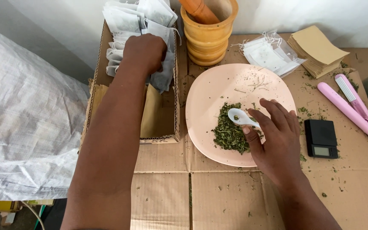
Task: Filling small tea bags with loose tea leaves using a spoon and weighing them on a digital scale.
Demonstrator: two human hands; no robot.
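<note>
Our right hand [277, 140] pinches a white spoon [240, 117] over the dried leaves [228, 132] on the pink plate [209, 85], bowl pointing far-left, while our left hand [143, 53] grips white filter bags [137, 21] in the far-left box [160, 138].

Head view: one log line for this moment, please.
left hand: in cardboard box, on filled tea bags | right hand: holds white spoon over dried herbs on pink plate
</note>
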